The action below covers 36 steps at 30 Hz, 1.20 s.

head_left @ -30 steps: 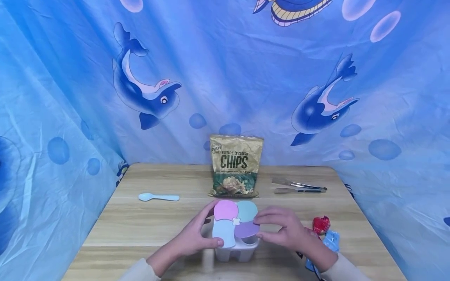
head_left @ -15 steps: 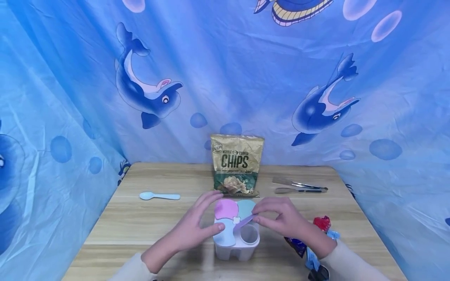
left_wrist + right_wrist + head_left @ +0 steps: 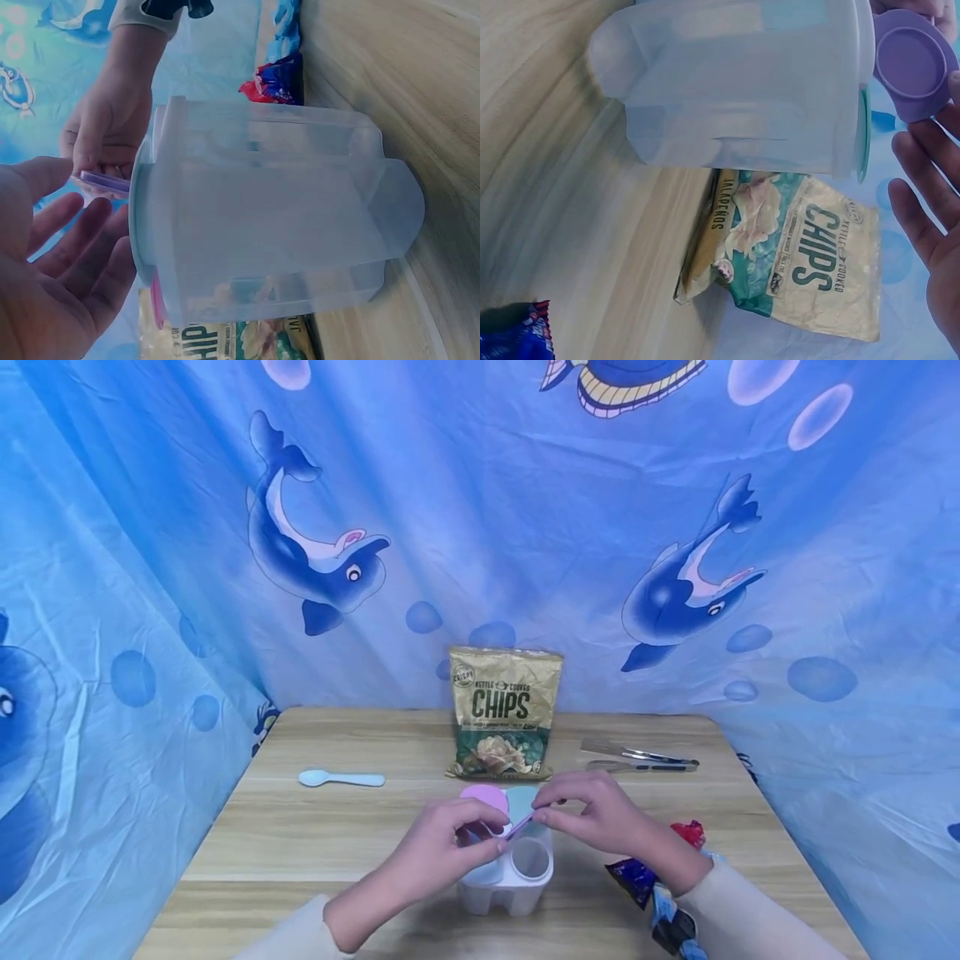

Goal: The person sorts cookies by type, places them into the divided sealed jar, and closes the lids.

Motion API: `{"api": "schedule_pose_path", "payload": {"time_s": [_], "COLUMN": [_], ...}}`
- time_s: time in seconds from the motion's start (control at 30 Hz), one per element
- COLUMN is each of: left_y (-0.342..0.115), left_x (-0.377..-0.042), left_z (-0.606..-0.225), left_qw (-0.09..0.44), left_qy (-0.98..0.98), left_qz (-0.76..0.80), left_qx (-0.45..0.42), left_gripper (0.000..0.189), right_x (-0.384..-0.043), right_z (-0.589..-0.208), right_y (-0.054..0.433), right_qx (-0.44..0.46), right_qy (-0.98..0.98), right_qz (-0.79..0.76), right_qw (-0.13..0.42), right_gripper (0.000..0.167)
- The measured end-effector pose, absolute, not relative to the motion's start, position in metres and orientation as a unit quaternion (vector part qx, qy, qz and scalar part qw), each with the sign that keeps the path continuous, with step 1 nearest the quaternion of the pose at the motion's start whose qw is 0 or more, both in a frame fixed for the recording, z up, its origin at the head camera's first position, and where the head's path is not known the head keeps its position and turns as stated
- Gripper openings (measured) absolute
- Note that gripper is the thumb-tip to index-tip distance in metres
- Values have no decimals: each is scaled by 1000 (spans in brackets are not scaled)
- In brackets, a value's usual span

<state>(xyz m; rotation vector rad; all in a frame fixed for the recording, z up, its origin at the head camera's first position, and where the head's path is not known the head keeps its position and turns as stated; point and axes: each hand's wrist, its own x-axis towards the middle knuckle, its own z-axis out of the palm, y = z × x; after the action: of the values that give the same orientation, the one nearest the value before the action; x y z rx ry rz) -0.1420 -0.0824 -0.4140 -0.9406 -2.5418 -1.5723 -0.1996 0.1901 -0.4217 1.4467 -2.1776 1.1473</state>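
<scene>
A frosted four-cup container (image 3: pixel 501 897) stands upright on the table in front of me. Its pink lid (image 3: pixel 483 797), green lid (image 3: pixel 522 800) and light-blue lid (image 3: pixel 483 872) lie over their cups. The purple lid (image 3: pixel 911 64) is tipped up on edge, leaving the near-right cup (image 3: pixel 531 858) uncovered. My right hand (image 3: pixel 600 814) pinches the purple lid's outer edge between thumb and fingers. From the other side, my left hand (image 3: pixel 442 843) reaches over the light-blue lid, its thumb and index fingertips pinching the purple lid's inner end.
Behind the container a chips bag (image 3: pixel 502 714) stands upright. A light-blue spoon (image 3: pixel 341 778) lies at left, and metal tongs (image 3: pixel 641 760) at back right. Several wrapped snacks, including a dark-blue packet (image 3: pixel 633 881) and a red one (image 3: pixel 688 833), lie by my right forearm.
The purple lid has swung up off its cup with my right hand. My left hand has let go of the container's left side and moved right, over to the purple lid.
</scene>
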Motion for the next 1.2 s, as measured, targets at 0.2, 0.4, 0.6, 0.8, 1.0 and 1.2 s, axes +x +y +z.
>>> {"api": "schedule_pose_path", "payload": {"time_s": [0.2,0.4,0.6,0.8,1.0,1.2], "left_y": [-79,-76,-77,-78,-79,-78], "left_x": [-144,-145,-143,-141,-141,-143], "left_z": [-418,-420,-421,-423,-423,-421], "left_qw": [3,14,16,18,18,19], "left_qy": [-825,-829,-832,-830,-825,-824], "left_qz": [-487,-479,-478,-485,-496,-497], "left_qx": [-287,-287,-279,-274,-269,-270], "left_gripper": [13,7,6,7,7,7], "right_x": [-203,-203,-200,-197,-196,-194], "right_z": [-422,-422,-421,-421,-426,-440], "right_y": [192,192,198,229,279,331], "right_qx": [487,488,465,407,322,245], "right_qy": [-772,-772,-790,-827,-870,-907], "right_qz": [394,396,390,378,364,338], "right_qw": [108,99,87,86,80,60], "right_gripper": [14,11,12,19,22,20]}}
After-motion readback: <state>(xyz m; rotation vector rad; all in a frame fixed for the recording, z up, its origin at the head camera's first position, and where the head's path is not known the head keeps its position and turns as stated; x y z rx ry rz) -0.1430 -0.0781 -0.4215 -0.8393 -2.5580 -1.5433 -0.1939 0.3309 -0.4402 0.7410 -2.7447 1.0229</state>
